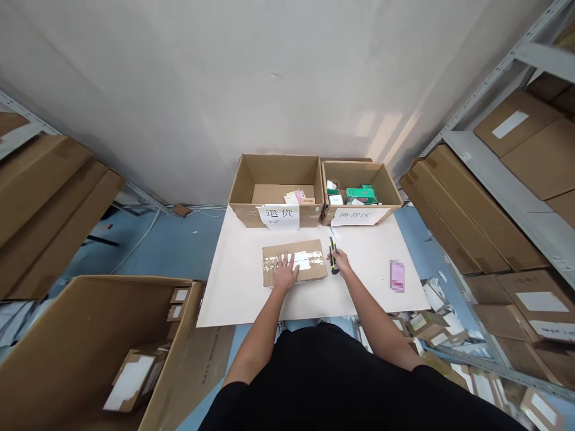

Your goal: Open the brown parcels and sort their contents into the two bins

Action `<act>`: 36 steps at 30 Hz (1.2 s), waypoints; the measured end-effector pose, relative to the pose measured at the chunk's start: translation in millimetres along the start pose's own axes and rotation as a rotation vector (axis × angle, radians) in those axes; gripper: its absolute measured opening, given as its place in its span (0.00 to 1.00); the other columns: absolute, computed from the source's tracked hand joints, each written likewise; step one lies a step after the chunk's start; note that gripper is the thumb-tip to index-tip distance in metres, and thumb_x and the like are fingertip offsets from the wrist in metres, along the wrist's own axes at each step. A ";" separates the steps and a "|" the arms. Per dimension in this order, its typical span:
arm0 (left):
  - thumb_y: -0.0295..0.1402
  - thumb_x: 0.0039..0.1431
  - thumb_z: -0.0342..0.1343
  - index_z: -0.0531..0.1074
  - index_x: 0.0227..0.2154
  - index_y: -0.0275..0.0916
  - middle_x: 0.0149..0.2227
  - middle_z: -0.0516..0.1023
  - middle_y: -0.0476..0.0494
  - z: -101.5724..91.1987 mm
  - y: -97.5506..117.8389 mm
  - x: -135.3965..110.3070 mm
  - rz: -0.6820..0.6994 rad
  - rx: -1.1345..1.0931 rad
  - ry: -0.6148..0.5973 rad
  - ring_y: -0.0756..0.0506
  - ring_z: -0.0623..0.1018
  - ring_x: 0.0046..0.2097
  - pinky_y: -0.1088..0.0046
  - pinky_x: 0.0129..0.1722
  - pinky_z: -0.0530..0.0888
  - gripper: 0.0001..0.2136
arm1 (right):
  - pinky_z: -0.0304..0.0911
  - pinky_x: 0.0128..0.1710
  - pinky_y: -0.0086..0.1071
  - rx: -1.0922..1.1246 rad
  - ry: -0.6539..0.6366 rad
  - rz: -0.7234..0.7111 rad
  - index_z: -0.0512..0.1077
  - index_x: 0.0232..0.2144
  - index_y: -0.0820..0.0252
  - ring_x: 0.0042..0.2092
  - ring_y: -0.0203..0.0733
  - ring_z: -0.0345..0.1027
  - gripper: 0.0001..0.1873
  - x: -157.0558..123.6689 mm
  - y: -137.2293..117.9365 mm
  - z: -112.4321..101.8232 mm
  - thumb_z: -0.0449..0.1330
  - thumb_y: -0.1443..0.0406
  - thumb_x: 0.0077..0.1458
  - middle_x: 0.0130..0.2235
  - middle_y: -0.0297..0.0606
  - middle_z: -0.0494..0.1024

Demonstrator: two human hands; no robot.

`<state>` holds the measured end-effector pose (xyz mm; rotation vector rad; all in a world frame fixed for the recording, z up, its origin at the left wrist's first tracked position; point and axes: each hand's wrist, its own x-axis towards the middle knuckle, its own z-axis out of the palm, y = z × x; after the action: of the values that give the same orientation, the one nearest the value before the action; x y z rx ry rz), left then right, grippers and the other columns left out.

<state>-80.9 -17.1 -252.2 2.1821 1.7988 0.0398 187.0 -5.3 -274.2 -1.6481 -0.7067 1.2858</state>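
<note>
On the white table lies a taped cardboard box [294,246] with a white label on its top. My left hand [286,273] rests flat on that box, fingers spread over the tape and the label's edge. To the right of the box, my right hand [341,262] is closed around a black and yellow utility knife [333,254]. The knife points away from me, toward the back of the table. A small pale strip lies just beyond its tip; whether it is blade or scrap I cannot tell.
Two open cartons with paper signs stand at the back: the left carton [251,212] holds small boxes, the right carton [395,194] green and white ones. A pink blurred item [397,276] lies at right. A large carton [58,323] stands left; shelves [507,179] flank the right.
</note>
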 end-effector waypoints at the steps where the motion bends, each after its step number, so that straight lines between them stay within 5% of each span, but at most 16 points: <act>1: 0.48 0.74 0.39 0.56 0.75 0.43 0.76 0.55 0.41 6.1 -0.3 -2.0 0.002 0.005 0.021 0.33 0.47 0.77 0.47 0.74 0.51 0.31 | 0.68 0.28 0.28 -0.023 -0.047 0.049 0.65 0.32 0.54 0.28 0.40 0.77 0.21 -6.2 4.1 -7.1 0.66 0.47 0.58 0.28 0.34 0.79; 8: 0.48 0.74 0.39 0.54 0.75 0.43 0.77 0.53 0.43 19.1 -3.5 -4.6 0.027 -0.014 0.101 0.34 0.45 0.78 0.48 0.75 0.49 0.31 | 0.58 0.18 0.27 -0.286 -0.202 0.151 0.64 0.30 0.54 0.16 0.35 0.62 0.24 -18.9 3.6 -17.1 0.60 0.43 0.63 0.17 0.25 0.67; 15: 0.48 0.73 0.41 0.55 0.75 0.42 0.77 0.52 0.42 22.6 -3.3 -3.9 0.025 -0.031 0.134 0.34 0.44 0.78 0.48 0.75 0.47 0.32 | 0.57 0.18 0.28 -0.554 -0.292 0.074 0.67 0.29 0.55 0.15 0.35 0.59 0.28 -15.5 -13.5 -10.5 0.56 0.39 0.64 0.16 0.25 0.65; 23: 0.48 0.73 0.40 0.55 0.75 0.42 0.77 0.51 0.43 23.4 0.5 -3.1 -0.002 -0.035 0.097 0.34 0.44 0.78 0.48 0.75 0.47 0.32 | 0.60 0.25 0.28 -0.698 -0.362 0.060 0.64 0.25 0.55 0.16 0.34 0.60 0.27 -56.2 7.7 -39.0 0.58 0.42 0.65 0.16 0.26 0.66; 25: 0.48 0.73 0.40 0.55 0.75 0.43 0.77 0.52 0.43 21.0 1.7 -1.4 -0.021 -0.021 0.070 0.34 0.45 0.78 0.48 0.74 0.49 0.32 | 0.61 0.24 0.28 -0.607 -0.257 0.067 0.62 0.25 0.54 0.17 0.35 0.62 0.27 -64.9 17.0 -41.0 0.56 0.42 0.65 0.16 0.26 0.67; 30: 0.42 0.71 0.44 0.62 0.72 0.42 0.74 0.61 0.38 -3.5 -14.2 19.6 0.004 -0.020 0.018 0.32 0.57 0.74 0.50 0.70 0.59 0.29 | 0.66 0.28 0.31 -0.377 0.266 0.101 0.61 0.31 0.51 0.23 0.42 0.72 0.24 -81.3 41.4 -11.0 0.55 0.40 0.63 0.21 0.29 0.72; 36: 0.41 0.71 0.42 0.59 0.73 0.40 0.74 0.59 0.35 -35.3 -56.4 41.5 -0.051 0.043 0.020 0.33 0.53 0.75 0.50 0.72 0.51 0.30 | 0.70 0.37 0.37 -0.563 0.230 0.146 0.63 0.39 0.50 0.46 0.55 0.79 0.32 -77.8 51.3 33.7 0.72 0.41 0.45 0.40 0.44 0.82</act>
<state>-133.6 39.7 -240.3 2.1712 1.8829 0.0120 127.5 -83.3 -288.1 -2.2963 -0.8684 1.0201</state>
